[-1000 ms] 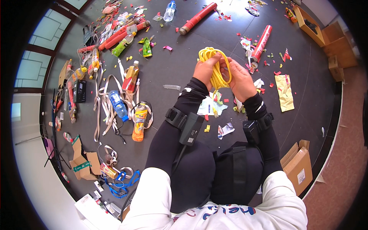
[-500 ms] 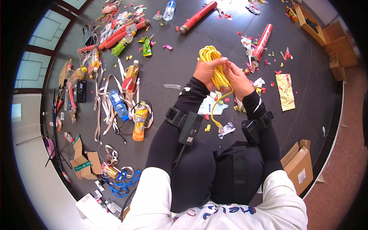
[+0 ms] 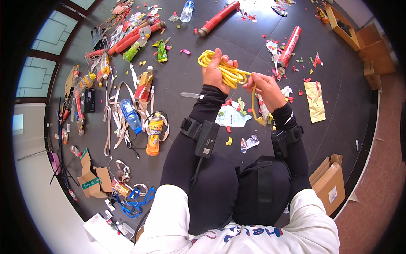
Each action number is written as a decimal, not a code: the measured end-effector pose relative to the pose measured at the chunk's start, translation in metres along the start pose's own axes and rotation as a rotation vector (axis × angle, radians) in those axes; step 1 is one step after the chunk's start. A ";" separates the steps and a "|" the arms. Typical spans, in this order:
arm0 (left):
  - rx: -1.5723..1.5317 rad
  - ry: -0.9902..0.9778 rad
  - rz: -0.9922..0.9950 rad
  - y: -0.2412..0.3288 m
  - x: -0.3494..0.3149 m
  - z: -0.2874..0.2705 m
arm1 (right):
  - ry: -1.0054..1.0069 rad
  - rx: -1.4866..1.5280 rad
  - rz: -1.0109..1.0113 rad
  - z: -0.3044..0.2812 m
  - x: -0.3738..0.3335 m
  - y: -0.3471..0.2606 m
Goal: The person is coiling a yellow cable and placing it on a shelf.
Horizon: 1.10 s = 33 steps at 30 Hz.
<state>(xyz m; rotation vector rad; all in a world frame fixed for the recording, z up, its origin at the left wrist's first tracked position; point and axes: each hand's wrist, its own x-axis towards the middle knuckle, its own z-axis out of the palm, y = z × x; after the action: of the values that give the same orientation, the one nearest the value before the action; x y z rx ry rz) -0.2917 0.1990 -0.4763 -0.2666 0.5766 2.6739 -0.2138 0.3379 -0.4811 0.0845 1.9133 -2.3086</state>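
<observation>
I see the left hand [image 3: 215, 75] closed around the yellow cable coil [image 3: 232, 79], its long axis running from far left toward the right hand [image 3: 268, 92], whose fingertips, just beside the near end, pinch one strand [image 3: 243, 72], its loose tail [image 3: 254, 106] hanging below.

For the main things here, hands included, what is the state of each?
Yellow cord, coiled, one end hanging.
Left hand, closed around the cord.
Right hand, pinching the cord.
Blue bottle, lying down.
Pale straps, loosely tangled.
Yellow paper, spread out, creased.
Lower-right box, flaps raised.
</observation>
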 end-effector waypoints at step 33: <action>0.127 -0.265 -0.318 0.003 -0.016 0.019 | 0.265 0.323 -0.277 -0.005 -0.002 -0.002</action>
<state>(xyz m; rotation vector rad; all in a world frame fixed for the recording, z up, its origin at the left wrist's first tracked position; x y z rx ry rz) -0.2805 0.1991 -0.4542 0.0318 0.5646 2.3059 -0.2122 0.3432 -0.4801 0.1783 1.7322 -2.9101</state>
